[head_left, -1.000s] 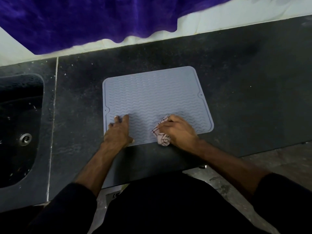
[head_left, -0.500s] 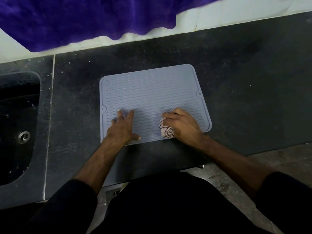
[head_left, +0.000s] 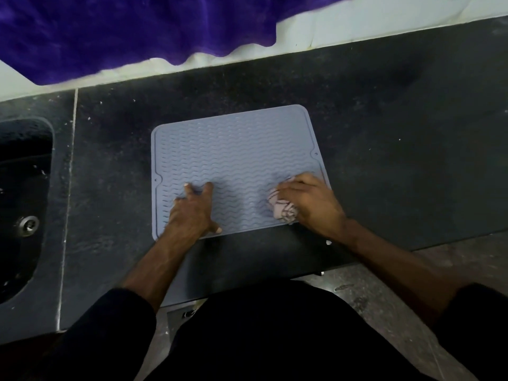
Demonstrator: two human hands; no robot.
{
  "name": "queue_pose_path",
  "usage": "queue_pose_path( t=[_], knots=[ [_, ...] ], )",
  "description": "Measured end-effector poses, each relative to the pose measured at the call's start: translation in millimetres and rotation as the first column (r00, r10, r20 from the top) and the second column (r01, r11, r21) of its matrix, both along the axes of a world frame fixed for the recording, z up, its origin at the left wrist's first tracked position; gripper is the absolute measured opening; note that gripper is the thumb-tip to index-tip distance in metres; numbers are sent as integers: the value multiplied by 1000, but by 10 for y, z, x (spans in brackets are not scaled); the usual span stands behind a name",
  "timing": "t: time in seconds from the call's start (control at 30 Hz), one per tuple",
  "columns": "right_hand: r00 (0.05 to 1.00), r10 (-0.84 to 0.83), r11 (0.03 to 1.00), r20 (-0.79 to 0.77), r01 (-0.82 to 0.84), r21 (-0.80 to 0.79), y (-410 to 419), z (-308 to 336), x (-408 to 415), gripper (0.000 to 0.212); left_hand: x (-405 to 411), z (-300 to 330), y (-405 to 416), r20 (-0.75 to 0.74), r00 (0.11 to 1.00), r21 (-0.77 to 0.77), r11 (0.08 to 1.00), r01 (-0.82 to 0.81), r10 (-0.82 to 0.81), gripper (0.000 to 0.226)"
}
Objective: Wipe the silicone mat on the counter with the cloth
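The scene is dimly and evenly lit — no glare is seen. Soft shadows are cast just beside the right hand (head_left: pixel 312 204) gripping the bunched pale striped cloth (head_left: pixel 281 209). Edges are softened by slight blur, and the dark speckled stone counter (head_left: pixel 398 149) is bowed by wide-angle distortion — strongest far from the grip.

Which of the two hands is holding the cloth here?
The right hand, closed around the bunched pale striped cloth at the grey-blue ridged silicone mat's near right corner. The left hand lies flat and empty, pinning the mat.
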State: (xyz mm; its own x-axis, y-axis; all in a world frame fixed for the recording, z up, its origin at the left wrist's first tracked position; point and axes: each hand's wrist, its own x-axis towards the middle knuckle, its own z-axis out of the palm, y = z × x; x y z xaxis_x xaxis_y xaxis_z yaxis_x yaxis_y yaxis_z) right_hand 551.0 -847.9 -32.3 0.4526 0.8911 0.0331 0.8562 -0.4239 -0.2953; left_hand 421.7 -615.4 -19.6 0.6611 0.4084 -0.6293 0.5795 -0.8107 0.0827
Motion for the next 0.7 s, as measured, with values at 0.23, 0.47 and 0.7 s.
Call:
queue_pose_path(
  t=[0.23, 0.47, 0.7],
  knots=[
    [999, 0, 994, -40, -4, -106, -433, -41, 212, 43, -12, -16, 14, 18, 1000, 16, 1000, 8, -8, 111],
    [998, -61, 998, 8, 61, 15, -530, 76, 381, 36, 34, 15, -34, -5, 1000, 29, 1000, -5, 5, 113],
    [992, 119, 987, -33, -122, -109, -156, -46, 182, 39, 35, -14, -17, -3, 1000, 35, 999, -7, 7, 117]
  ],
)
